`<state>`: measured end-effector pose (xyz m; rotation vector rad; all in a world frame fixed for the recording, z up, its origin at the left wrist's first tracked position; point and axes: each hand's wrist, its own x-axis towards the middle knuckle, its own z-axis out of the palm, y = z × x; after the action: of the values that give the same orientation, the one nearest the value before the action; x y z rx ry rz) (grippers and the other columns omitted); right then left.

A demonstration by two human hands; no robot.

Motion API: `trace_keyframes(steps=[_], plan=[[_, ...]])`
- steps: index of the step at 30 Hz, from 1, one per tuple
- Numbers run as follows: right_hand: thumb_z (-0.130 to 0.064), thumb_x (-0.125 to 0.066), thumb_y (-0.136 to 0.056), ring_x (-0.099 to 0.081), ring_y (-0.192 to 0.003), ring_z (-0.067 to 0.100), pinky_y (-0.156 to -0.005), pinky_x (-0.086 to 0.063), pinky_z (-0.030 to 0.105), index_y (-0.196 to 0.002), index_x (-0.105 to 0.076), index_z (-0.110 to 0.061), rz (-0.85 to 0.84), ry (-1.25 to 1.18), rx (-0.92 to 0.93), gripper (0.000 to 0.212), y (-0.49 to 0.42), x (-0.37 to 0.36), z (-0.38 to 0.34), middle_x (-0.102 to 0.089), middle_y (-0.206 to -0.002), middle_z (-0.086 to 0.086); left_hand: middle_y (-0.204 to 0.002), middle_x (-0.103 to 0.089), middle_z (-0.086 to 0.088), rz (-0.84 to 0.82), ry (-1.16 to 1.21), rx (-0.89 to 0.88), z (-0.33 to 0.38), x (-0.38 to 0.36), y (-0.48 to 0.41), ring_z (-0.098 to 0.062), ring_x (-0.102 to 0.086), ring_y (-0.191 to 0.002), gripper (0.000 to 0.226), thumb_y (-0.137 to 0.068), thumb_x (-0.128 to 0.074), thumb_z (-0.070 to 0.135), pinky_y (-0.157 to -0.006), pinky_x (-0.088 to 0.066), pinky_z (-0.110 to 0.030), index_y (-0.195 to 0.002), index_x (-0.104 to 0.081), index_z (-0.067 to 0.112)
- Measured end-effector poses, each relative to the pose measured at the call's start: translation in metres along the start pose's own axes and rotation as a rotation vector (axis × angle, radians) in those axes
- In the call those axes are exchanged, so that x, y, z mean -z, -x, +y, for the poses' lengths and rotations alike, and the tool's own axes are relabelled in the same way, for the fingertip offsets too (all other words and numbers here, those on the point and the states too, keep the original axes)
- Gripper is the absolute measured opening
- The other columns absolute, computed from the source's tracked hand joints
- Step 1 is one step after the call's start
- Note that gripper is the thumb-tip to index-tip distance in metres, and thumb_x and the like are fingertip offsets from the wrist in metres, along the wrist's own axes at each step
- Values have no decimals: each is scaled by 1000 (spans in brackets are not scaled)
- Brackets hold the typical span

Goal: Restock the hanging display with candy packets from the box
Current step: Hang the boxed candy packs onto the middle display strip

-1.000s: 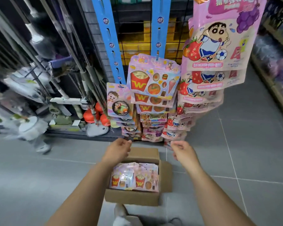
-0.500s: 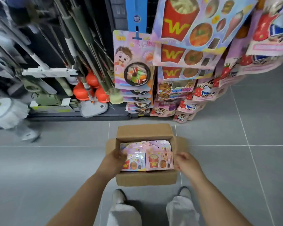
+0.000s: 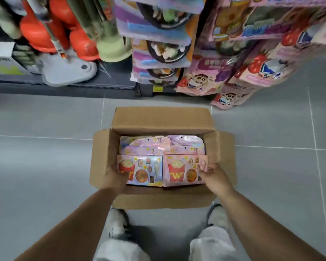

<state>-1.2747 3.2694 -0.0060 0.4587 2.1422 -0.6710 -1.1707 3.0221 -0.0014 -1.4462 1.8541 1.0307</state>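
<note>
An open cardboard box (image 3: 162, 119) sits on the grey floor between my feet, with pink candy packets stacked inside in two rows. My left hand (image 3: 114, 177) reaches into the box's left side and grips the lower left corner of the front left packet (image 3: 146, 170). At the right side, my right hand (image 3: 214, 176) pinches the right edge of the front right packet (image 3: 181, 171). The hanging display (image 3: 201, 80) of similar packets hangs just beyond the box, at the top right.
Orange plungers (image 3: 38, 34), a green plunger (image 3: 113, 49) and a grey mop head (image 3: 68, 70) stand on the low shelf base at the top left. My white shoes (image 3: 117, 223) are just behind the box. Grey tiled floor lies on both sides.
I have bent lower, so the box and display look bigger. Both hands moved from the box's sides onto the front packets inside it.
</note>
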Motion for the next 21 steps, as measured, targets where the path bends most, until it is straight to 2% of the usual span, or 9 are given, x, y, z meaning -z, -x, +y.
trace_keyframes(steps=[2,4,6,10,13,16,21], plan=[[-35,-63,-86,-59,-99,22,-64,-41,22,-122,-52,-6,19,13,-13,48,-25,-14,10,-61,-120,9,-122,-60,-25,41,41,70,-11,-16,-23,-40,-57,-112,44,-89,-58,19,-83,-42,-32,-127,-51,-2],[-29,-66,-85,-58,-106,24,-74,-42,24,-122,-53,-6,41,35,-28,46,-52,-29,20,-57,-116,4,-132,-53,-27,32,43,145,-23,-34,-47,-41,-51,-120,56,-89,-60,24,-95,-41,-38,-133,-41,-4],[-26,-65,-86,-57,-111,24,-77,-38,23,-126,-51,-10,27,47,-68,45,-71,-43,25,-55,-111,1,-136,-48,-26,32,70,179,-31,-47,-67,-41,-47,-125,63,-90,-62,28,-98,-38,-39,-137,-35,-4],[-46,-71,-76,-57,-112,25,-87,-47,31,-134,-44,-20,28,1,-139,70,-107,-69,38,-57,-128,5,-143,-41,-22,2,169,166,-42,-68,-102,-37,-42,-130,86,-79,-74,36,-104,-36,-40,-142,-27,2],[-51,-74,-71,-46,-123,30,-93,-43,36,-142,-27,-19,43,73,-209,91,-123,-77,40,-37,-140,12,-150,-25,-18,-11,137,167,-42,-85,-120,-35,-29,-139,107,-71,-81,39,-113,-26,-40,-148,-14,8],[-51,-71,-74,-34,-129,32,-94,-40,36,-146,-12,-18,64,144,-218,98,-130,-81,39,-24,-141,18,-151,-14,-19,62,9,156,-44,-103,-128,-34,-15,-143,120,-67,-81,47,-116,-16,-40,-150,-4,8],[-50,-70,-76,-27,-133,34,-101,-37,41,-148,-7,-13,124,187,-182,103,-130,-91,43,-25,-144,19,-156,-7,-18,145,-90,96,-51,-118,-133,-34,-10,-145,129,-64,-78,56,-117,-15,-43,-151,5,7]])
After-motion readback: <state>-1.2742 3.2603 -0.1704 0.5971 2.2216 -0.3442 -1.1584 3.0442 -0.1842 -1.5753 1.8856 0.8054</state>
